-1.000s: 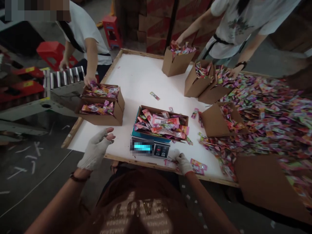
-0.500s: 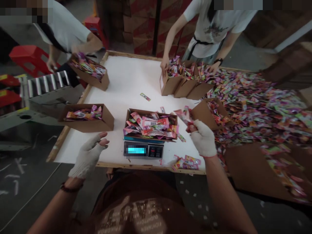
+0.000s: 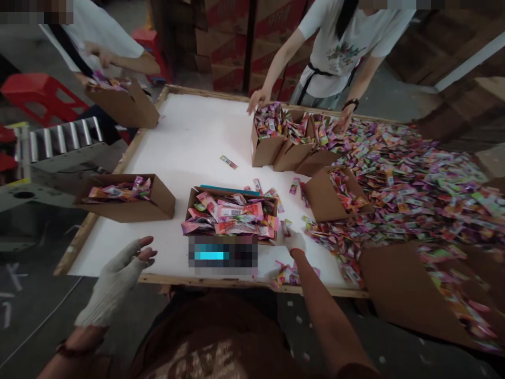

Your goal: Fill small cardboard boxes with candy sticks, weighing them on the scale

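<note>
An open cardboard box full of small wrapped packets sits on a digital scale with a lit display. The scale's teal platform shows along the box's far side. My left hand, in a white fingerless glove, hovers over the table's front left edge, fingers apart, holding nothing. My right hand, gloved too, is low beside the box's right end, blurred. A small packet lies at its fingertips; whether it is gripped I cannot tell.
Another filled box stands left. Right are a tilted box, a heap of packets and a large carton. Loose packets lie up front. One co-worker holds a box; another stands behind three boxes.
My right hand has come left and down to the box's end; packets it held are out of it. The left co-worker's box has moved away from the table. The view has shifted slightly.
</note>
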`<state>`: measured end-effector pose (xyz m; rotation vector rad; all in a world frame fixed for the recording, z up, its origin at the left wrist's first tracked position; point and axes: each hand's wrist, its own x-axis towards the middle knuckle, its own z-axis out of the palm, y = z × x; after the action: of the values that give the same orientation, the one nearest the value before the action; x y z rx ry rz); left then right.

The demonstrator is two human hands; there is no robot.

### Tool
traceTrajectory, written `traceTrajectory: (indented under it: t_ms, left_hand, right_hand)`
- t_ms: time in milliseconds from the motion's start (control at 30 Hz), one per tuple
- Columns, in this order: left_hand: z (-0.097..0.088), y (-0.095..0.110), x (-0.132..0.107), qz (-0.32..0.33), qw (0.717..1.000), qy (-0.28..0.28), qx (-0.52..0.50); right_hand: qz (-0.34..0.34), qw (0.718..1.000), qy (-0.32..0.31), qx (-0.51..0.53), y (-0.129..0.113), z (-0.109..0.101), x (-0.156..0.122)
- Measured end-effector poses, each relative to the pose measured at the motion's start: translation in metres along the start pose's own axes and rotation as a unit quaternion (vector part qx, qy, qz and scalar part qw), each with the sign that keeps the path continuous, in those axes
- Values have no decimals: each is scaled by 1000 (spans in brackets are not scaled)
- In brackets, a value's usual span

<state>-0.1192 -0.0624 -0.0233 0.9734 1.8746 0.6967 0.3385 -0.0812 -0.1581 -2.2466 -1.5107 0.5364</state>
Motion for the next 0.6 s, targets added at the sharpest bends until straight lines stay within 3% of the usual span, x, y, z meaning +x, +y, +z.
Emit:
traceTrajectory:
  t_ms: [133, 233, 267, 333, 400, 433, 500, 567, 600]
  left_hand:
    - [4, -1, -1, 1, 1000, -21, 5]
    - [12, 0, 0, 3, 999, -32, -12]
    - [16, 2, 0, 6, 999, -36, -16]
    - [22, 6, 0, 19, 998, -51, -18]
    - [26, 10, -1, 33, 997, -61, -19]
    - [26, 11, -2, 39, 997, -62, -21]
    - [25, 12, -3, 40, 997, -61, -29]
    - [21, 11, -4, 27, 998, -53, -35]
    - [19, 10, -4, 19, 998, -49, -39]
  right_hand:
    - [54, 995, 55, 70, -14, -40, 1]
    - [-16, 970, 111, 215, -59, -84, -8]
    - [-60, 960, 102, 253, -80, -97, -11]
    - [-139, 951, 24, 275, -120, -115, -17]
    - [-163, 948, -47, 270, -142, -122, -18]
    - [-155, 948, -53, 271, -143, -121, -18]
    - [-116, 960, -17, 255, -122, -110, -19]
    - [-66, 986, -14, 155, -80, -87, -28]
    - [-38, 995, -53, 76, -56, -73, -36]
